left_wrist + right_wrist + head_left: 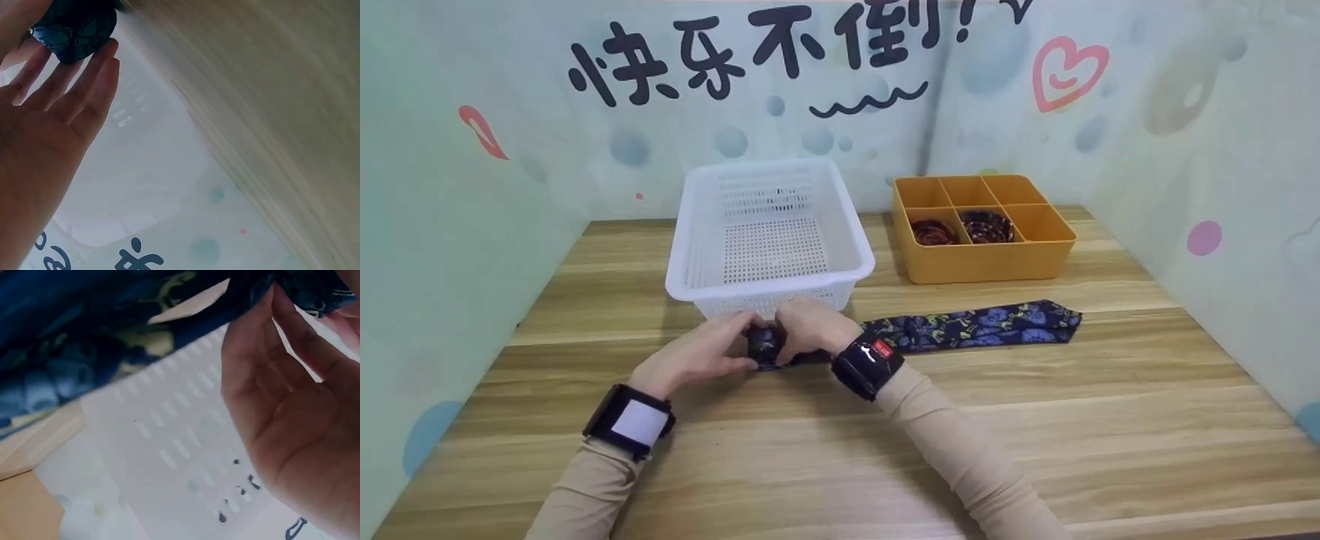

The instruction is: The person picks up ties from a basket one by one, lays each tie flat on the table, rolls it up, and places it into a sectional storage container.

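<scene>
A dark navy necktie (975,330) with blue flowers and yellow-green sprigs lies across the table, its wide pointed end to the right. Its left part is wound into a roll (766,343) in front of the white basket. My left hand (701,352) holds the roll from the left, thumb and fingers around it. From the right, my right hand (814,326) grips the same roll. In the left wrist view, the fingertips meet the roll (76,31). The right wrist view has the unrolled necktie (62,371) running away from the fingers.
Just behind my hands stands a white perforated basket (771,291). At the back right is a yellow divided box (990,264); two of its front compartments hold a reddish rolled tie (934,232) and a dark patterned rolled tie (987,226). Printed walls enclose the wooden table (780,465).
</scene>
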Demonstrator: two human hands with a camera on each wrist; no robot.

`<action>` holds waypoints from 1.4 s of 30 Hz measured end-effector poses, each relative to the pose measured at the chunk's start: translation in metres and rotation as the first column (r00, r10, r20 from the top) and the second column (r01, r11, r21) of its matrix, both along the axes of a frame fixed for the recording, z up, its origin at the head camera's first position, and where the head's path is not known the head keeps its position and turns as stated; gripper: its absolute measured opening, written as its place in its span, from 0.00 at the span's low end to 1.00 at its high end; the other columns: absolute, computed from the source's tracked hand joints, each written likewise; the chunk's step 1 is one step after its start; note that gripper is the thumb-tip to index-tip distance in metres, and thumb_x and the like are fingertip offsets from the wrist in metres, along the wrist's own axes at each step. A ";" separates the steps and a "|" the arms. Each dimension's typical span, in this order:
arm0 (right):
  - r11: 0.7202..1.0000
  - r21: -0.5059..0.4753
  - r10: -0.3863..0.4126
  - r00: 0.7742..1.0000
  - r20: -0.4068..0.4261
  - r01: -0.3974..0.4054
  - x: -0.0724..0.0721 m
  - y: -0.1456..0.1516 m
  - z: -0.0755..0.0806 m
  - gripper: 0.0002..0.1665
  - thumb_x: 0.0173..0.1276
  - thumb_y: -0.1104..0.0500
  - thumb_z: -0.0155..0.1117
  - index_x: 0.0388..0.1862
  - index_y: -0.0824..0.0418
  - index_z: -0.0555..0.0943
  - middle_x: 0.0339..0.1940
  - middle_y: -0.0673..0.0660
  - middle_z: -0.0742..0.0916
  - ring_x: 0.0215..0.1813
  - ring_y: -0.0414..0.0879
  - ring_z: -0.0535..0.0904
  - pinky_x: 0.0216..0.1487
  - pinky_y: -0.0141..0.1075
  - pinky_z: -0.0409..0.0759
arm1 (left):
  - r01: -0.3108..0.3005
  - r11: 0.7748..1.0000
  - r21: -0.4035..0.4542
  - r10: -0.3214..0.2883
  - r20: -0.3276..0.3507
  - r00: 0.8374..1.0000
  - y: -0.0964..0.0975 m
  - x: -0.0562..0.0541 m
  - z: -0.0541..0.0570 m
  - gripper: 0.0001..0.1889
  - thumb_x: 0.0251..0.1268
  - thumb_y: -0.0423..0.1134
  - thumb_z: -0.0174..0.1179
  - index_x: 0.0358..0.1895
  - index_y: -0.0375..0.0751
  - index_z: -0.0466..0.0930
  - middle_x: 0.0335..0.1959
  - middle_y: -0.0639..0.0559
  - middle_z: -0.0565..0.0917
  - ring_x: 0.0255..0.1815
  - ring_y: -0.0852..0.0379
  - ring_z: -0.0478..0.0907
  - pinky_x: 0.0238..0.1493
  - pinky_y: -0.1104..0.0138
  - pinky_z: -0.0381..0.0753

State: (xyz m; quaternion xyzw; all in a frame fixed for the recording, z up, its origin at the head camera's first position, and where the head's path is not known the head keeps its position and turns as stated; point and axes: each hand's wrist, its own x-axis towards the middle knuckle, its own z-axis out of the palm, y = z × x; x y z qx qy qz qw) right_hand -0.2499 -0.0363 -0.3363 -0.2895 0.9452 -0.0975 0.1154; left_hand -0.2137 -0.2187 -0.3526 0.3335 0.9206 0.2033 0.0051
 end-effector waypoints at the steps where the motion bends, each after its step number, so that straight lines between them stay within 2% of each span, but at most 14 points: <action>1: 1.000 0.003 -0.005 1.000 0.010 0.005 0.000 0.000 0.000 0.24 0.45 0.53 0.78 0.41 0.61 0.83 0.39 0.54 0.87 0.39 0.45 0.80 0.48 0.36 0.80 | 0.004 1.000 0.000 -0.004 0.003 1.000 0.000 0.000 0.000 0.23 0.54 0.34 0.66 0.53 0.34 0.71 0.53 0.37 0.79 0.56 0.40 0.76 0.60 0.50 0.75; 6: 1.000 -0.013 0.009 0.998 0.054 -0.008 -0.002 0.003 -0.002 0.26 0.46 0.53 0.77 0.44 0.62 0.82 0.42 0.55 0.88 0.41 0.47 0.82 0.50 0.37 0.80 | 0.004 0.999 -0.036 -0.005 -0.021 1.000 0.002 0.001 0.000 0.20 0.54 0.32 0.64 0.52 0.36 0.74 0.52 0.38 0.79 0.55 0.41 0.76 0.59 0.50 0.76; 13: 0.999 0.005 0.036 0.995 0.097 -0.036 -0.003 0.009 0.003 0.31 0.48 0.46 0.76 0.46 0.61 0.77 0.44 0.54 0.85 0.43 0.46 0.79 0.50 0.37 0.78 | -0.017 0.998 -0.063 0.015 -0.034 0.999 0.004 0.003 0.001 0.22 0.53 0.32 0.61 0.54 0.37 0.76 0.51 0.40 0.78 0.51 0.43 0.78 0.55 0.51 0.78; 16: 0.999 0.052 0.001 0.988 0.155 -0.009 -0.005 0.015 0.008 0.29 0.49 0.47 0.76 0.44 0.61 0.77 0.40 0.54 0.84 0.39 0.46 0.77 0.44 0.37 0.78 | -0.030 0.997 -0.074 0.027 -0.038 0.999 0.003 0.003 0.002 0.22 0.50 0.32 0.61 0.54 0.37 0.76 0.49 0.41 0.78 0.49 0.44 0.78 0.53 0.52 0.79; 20: 0.990 0.120 -0.094 0.975 0.203 0.071 -0.010 0.027 0.012 0.22 0.50 0.53 0.75 0.40 0.62 0.78 0.32 0.52 0.81 0.33 0.44 0.76 0.35 0.34 0.76 | -0.045 0.995 -0.093 0.043 -0.030 0.999 0.002 0.004 0.003 0.23 0.49 0.33 0.62 0.54 0.38 0.77 0.49 0.42 0.79 0.47 0.44 0.78 0.53 0.51 0.79; 22: 0.988 0.118 -0.123 0.967 0.223 0.099 -0.012 0.032 0.013 0.21 0.51 0.55 0.75 0.41 0.63 0.78 0.31 0.52 0.81 0.32 0.44 0.75 0.33 0.32 0.76 | -0.050 0.994 -0.102 0.048 -0.025 0.999 0.002 0.004 0.003 0.24 0.49 0.33 0.62 0.55 0.39 0.77 0.50 0.42 0.78 0.48 0.44 0.78 0.54 0.51 0.78; 26: 0.996 0.079 -0.051 0.962 0.268 0.031 -0.013 0.034 0.016 0.29 0.53 0.50 0.73 0.50 0.62 0.75 0.41 0.54 0.82 0.32 0.44 0.78 0.34 0.32 0.78 | -0.066 0.991 -0.119 0.063 -0.032 0.998 0.006 0.007 0.004 0.24 0.50 0.33 0.62 0.55 0.42 0.78 0.49 0.42 0.78 0.48 0.45 0.77 0.53 0.51 0.79; 29: 0.999 0.015 0.022 0.945 0.325 -0.029 -0.011 0.029 0.018 0.37 0.54 0.45 0.72 0.57 0.59 0.69 0.50 0.57 0.80 0.35 0.48 0.83 0.35 0.35 0.82 | -0.058 0.991 -0.122 0.051 -0.056 0.997 0.010 0.009 0.004 0.24 0.50 0.35 0.63 0.55 0.44 0.78 0.49 0.43 0.77 0.49 0.46 0.75 0.53 0.51 0.78; 32: 0.999 -0.031 0.041 0.932 0.360 -0.031 -0.008 0.024 0.017 0.35 0.56 0.46 0.71 0.57 0.59 0.68 0.52 0.59 0.79 0.36 0.52 0.85 0.34 0.37 0.85 | -0.034 0.992 -0.121 0.023 -0.086 0.996 0.012 0.010 0.004 0.24 0.51 0.35 0.62 0.56 0.43 0.77 0.50 0.42 0.77 0.51 0.44 0.73 0.55 0.50 0.77; 35: 0.998 -0.067 0.046 0.927 0.372 -0.022 -0.006 0.021 0.014 0.30 0.58 0.51 0.70 0.56 0.59 0.70 0.55 0.60 0.78 0.36 0.54 0.85 0.34 0.38 0.86 | -0.044 0.992 -0.119 0.034 -0.082 0.996 0.012 0.010 0.004 0.25 0.52 0.34 0.63 0.57 0.41 0.74 0.52 0.42 0.78 0.53 0.43 0.72 0.57 0.49 0.76; 37: 0.996 -0.084 0.053 0.928 0.369 -0.024 -0.005 0.021 0.013 0.30 0.58 0.54 0.70 0.58 0.56 0.69 0.59 0.59 0.77 0.37 0.52 0.84 0.34 0.38 0.86 | -0.051 0.991 -0.122 0.042 -0.074 0.996 0.011 0.010 0.003 0.24 0.53 0.34 0.64 0.56 0.40 0.72 0.52 0.41 0.79 0.53 0.43 0.72 0.57 0.50 0.76; 39: 0.995 -0.095 0.065 0.927 0.369 -0.032 -0.004 0.020 0.013 0.32 0.58 0.53 0.70 0.59 0.53 0.68 0.61 0.58 0.75 0.37 0.51 0.84 0.34 0.38 0.86 | -0.053 0.991 -0.122 0.044 -0.075 0.996 0.011 0.010 0.004 0.23 0.52 0.34 0.64 0.54 0.40 0.71 0.51 0.41 0.79 0.53 0.44 0.73 0.56 0.51 0.76; 42: 0.993 -0.106 0.094 0.928 0.361 -0.059 -0.003 0.019 0.014 0.33 0.57 0.50 0.71 0.59 0.53 0.67 0.60 0.58 0.75 0.37 0.52 0.83 0.34 0.39 0.86 | -0.032 0.992 -0.123 0.018 -0.115 0.993 0.011 0.009 0.004 0.21 0.52 0.35 0.65 0.52 0.42 0.72 0.49 0.41 0.79 0.52 0.44 0.73 0.55 0.51 0.76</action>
